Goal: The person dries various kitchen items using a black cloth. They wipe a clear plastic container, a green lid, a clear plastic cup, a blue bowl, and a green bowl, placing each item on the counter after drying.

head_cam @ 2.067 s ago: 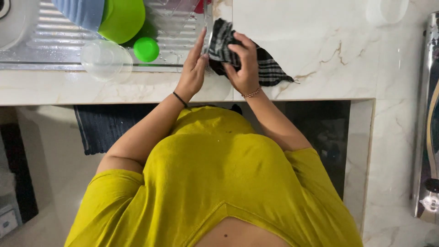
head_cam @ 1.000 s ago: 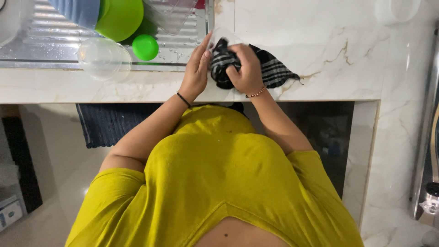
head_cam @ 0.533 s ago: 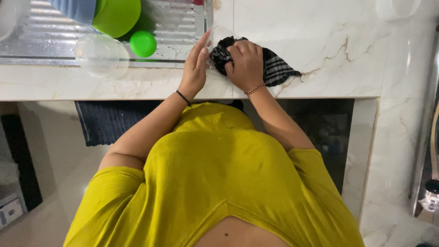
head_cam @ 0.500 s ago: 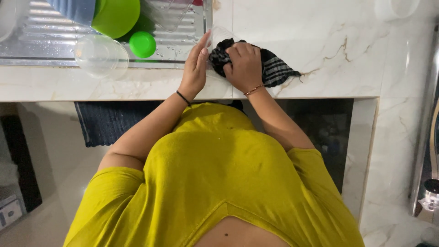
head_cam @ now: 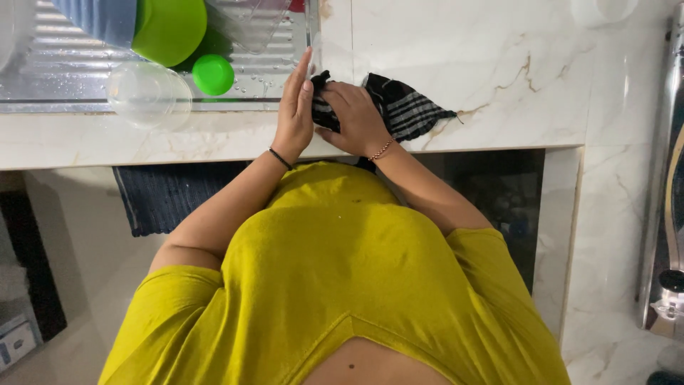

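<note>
My left hand (head_cam: 294, 107) stands edge-up at the front of the white marble counter (head_cam: 499, 64), its fingers straight and pressed against a faint clear container (head_cam: 329, 58) that is hard to make out. My right hand (head_cam: 356, 117) is bunched around a black-and-white checked cloth (head_cam: 410, 107) and pushes it against that container, right beside my left palm. The cloth's loose end trails to the right over the counter. Both wrists rest near the counter's front edge.
A wet steel draining board (head_cam: 64, 64) at the left holds a green bowl (head_cam: 169, 28), a green lid (head_cam: 212, 75), a clear bowl (head_cam: 146, 93), a blue item (head_cam: 100, 18) and a clear box (head_cam: 249, 21). A dark mat (head_cam: 171, 196) lies on the floor below. A steel fixture (head_cam: 666, 214) runs along the right edge.
The cloth has been gathered from a spread patch into a tighter bunch under my right hand, which shifted slightly left toward my left hand. My left hand has stayed in place.
</note>
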